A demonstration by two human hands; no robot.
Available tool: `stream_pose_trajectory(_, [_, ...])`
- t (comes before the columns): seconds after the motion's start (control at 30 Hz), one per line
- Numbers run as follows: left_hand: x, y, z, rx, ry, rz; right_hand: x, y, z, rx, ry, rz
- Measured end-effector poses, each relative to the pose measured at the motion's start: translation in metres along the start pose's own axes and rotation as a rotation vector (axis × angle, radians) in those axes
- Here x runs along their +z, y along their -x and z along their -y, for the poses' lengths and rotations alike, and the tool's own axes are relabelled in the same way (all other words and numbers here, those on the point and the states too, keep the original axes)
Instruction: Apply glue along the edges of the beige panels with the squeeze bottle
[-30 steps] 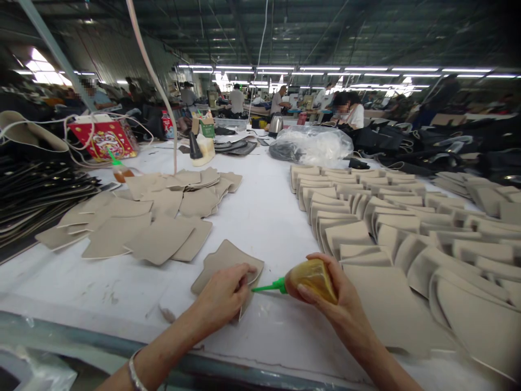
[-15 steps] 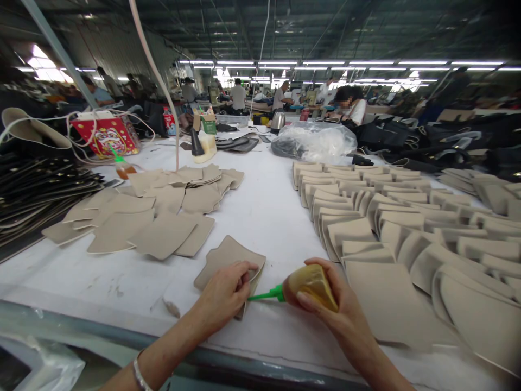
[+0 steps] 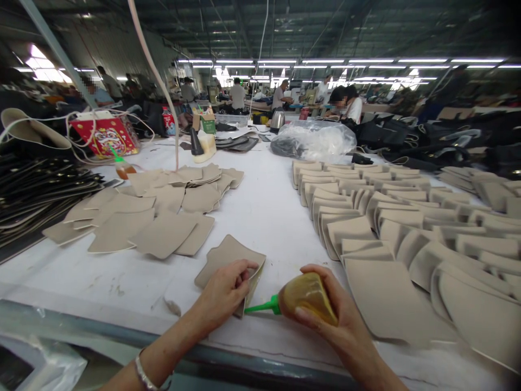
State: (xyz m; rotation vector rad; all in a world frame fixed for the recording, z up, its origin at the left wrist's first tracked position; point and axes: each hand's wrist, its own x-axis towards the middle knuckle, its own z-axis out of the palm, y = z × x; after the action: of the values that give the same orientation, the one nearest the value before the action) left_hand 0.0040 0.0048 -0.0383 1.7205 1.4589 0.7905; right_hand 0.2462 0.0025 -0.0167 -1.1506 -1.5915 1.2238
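Observation:
A beige leather-like piece [image 3: 228, 251] lies on the white tabletop in front of me. My left hand [image 3: 226, 290] rests on it with curled fingers, gripping it by its lifted right edge. In my right hand [image 3: 344, 312] is a squeeze bottle [image 3: 306, 296] of amber liquid, tilted on its side with fingers wrapped around it. Its thin green nozzle [image 3: 262, 306] points left and its tip meets the piece's lower right edge. A shiny wet strip shows along that edge, just above the nozzle.
Loose beige pieces [image 3: 157, 201] are heaped at the left, and overlapping rows of bent ones [image 3: 366, 212] cover the right. Behind stand a second green-tipped bottle [image 3: 123, 167], a red box [image 3: 106, 133] and a clear plastic bag [image 3: 321, 140]. A cable [image 3: 157, 68] hangs down at left.
My right hand has moved the bottle slightly down and left, so the nozzle tip has slid along the edge toward the near corner. My left hand stays nearly still on the piece.

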Motion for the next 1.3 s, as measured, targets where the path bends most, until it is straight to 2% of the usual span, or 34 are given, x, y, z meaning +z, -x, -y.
stream_pose_trajectory(0.1, [0.0,0.0,-0.001,0.0,0.014,0.0,-0.005,-0.002,-0.006,-0.025,0.021,0.025])
stream_pose_trajectory(0.27, [0.001,0.0,-0.002,0.015,0.036,-0.013,-0.009,-0.003,-0.011,-0.097,0.126,-0.058])
stream_pose_trajectory(0.47, [0.001,0.001,0.0,0.011,0.053,-0.011,-0.005,-0.001,-0.009,-0.05,0.016,0.026])
stream_pose_trajectory(0.67, [0.001,0.0,0.001,0.025,0.044,-0.013,-0.01,-0.008,-0.015,-0.102,0.141,-0.088])
stream_pose_trajectory(0.87, [0.002,-0.001,0.003,0.019,0.062,-0.003,-0.002,-0.001,-0.011,0.02,-0.054,0.039])
stream_pose_trajectory(1.0, [0.001,-0.001,0.002,0.021,0.063,-0.006,-0.006,-0.007,-0.012,-0.012,0.071,-0.088])
stream_pose_trajectory(1.07, [0.001,-0.001,0.001,0.021,0.065,-0.01,-0.006,-0.008,-0.012,-0.035,0.103,-0.112])
stream_pose_trajectory(1.2, [0.002,-0.001,0.0,0.014,0.076,-0.002,-0.003,-0.002,-0.01,-0.019,0.007,0.064])
stream_pose_trajectory(1.27, [0.002,-0.001,0.001,0.012,0.071,0.003,-0.003,-0.003,-0.011,-0.033,0.022,0.079])
stream_pose_trajectory(1.3, [0.002,-0.001,0.001,0.011,0.066,0.003,-0.005,-0.005,-0.013,-0.049,0.056,0.046])
